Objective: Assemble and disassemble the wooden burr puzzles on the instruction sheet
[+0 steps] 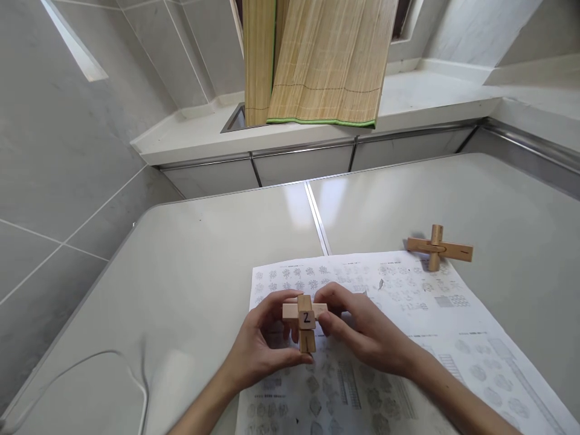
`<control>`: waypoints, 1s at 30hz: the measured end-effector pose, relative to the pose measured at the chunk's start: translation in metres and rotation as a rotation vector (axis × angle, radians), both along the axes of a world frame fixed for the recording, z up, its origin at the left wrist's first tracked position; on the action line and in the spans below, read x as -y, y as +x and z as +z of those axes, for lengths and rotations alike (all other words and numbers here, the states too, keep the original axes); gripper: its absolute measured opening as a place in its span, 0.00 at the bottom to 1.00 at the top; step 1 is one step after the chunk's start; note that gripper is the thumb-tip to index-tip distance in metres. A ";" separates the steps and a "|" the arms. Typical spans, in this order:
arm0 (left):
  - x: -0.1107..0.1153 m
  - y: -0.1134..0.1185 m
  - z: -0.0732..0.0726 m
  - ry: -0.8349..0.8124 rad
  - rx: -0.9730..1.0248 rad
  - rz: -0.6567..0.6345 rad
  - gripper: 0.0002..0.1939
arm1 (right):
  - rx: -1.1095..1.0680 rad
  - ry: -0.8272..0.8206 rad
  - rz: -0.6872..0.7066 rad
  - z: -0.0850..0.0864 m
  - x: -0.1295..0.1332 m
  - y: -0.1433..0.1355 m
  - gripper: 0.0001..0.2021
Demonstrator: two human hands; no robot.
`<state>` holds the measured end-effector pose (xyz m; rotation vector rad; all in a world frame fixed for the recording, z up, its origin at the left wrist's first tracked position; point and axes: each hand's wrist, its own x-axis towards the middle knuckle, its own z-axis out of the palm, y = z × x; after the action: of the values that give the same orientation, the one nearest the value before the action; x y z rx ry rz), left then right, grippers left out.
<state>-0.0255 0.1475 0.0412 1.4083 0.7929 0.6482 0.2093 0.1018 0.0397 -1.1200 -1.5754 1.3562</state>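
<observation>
Both hands hold a small cross-shaped wooden block puzzle (307, 318) above a printed paper sheet (394, 314). One block end facing me bears a handwritten "2". My left hand (260, 338) grips the puzzle from the left, its thumb under the lower block and its fingers behind the left arm. From the right, my right hand (362, 329) pinches the right arm of the puzzle between thumb and fingers. A second wooden cross (439, 248), made of a flat bar and a round peg, lies at the sheet's upper right corner.
The pale table (203, 260) has a metal seam (317, 217) down its middle. A white cable (144, 393) lies at the lower left. Behind the table are a white counter (190, 142) and a hanging bamboo blind (330, 66).
</observation>
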 end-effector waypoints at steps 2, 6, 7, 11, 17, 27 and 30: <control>0.000 -0.001 -0.001 0.001 -0.008 0.008 0.36 | 0.056 0.032 -0.006 0.000 0.000 0.000 0.18; 0.001 0.000 0.001 -0.003 -0.044 0.003 0.36 | 0.103 0.065 0.006 -0.001 -0.001 -0.002 0.17; 0.001 0.000 0.002 -0.005 -0.051 0.000 0.36 | 0.101 0.061 0.008 -0.002 -0.001 -0.002 0.17; 0.003 0.000 0.003 0.000 -0.072 -0.010 0.36 | 0.070 0.022 0.032 -0.002 -0.002 -0.002 0.18; 0.004 -0.001 0.002 0.065 -0.020 -0.064 0.36 | -0.042 -0.026 0.106 -0.006 -0.003 -0.003 0.23; 0.002 0.001 -0.003 0.111 -0.032 0.018 0.40 | -0.287 -0.140 -0.048 -0.002 -0.005 -0.003 0.21; 0.001 0.001 -0.002 0.107 -0.052 0.050 0.37 | -0.314 -0.157 -0.267 -0.001 -0.006 -0.002 0.19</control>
<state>-0.0241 0.1460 0.0391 1.5116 0.8472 0.7040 0.2071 0.1083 0.0391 -1.1030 -1.0711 1.4105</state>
